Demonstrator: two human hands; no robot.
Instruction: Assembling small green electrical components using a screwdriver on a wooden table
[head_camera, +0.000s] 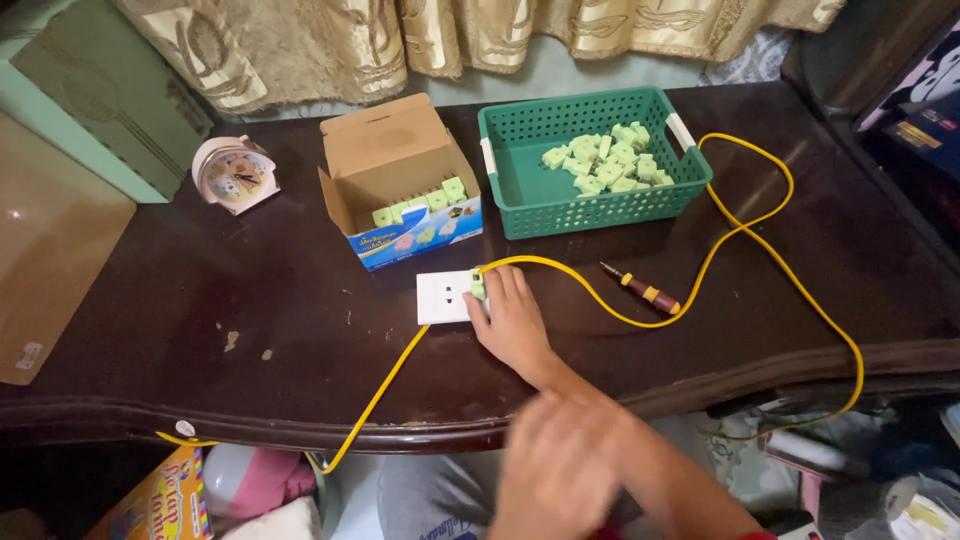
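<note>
Dark table (250, 300): right hand (512, 325) presses white socket plate (445, 297), left hand (560, 470) blurred.

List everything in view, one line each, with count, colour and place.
Table: one, dark wood, spans the view.
Wall plate: one, white, table centre.
Green piece: one, at the plate's right edge.
Wire: one, yellow, looping across the table.
Screwdriver: one, red and yellow handle, right of the plate.
Basket: one, green, holds many pale green pieces.
Carton: one, open cardboard, a row of green pieces inside.
Clock: one, pink, far left.
Right hand: fingers on the green piece.
Left hand: blurred, near table edge.
</note>
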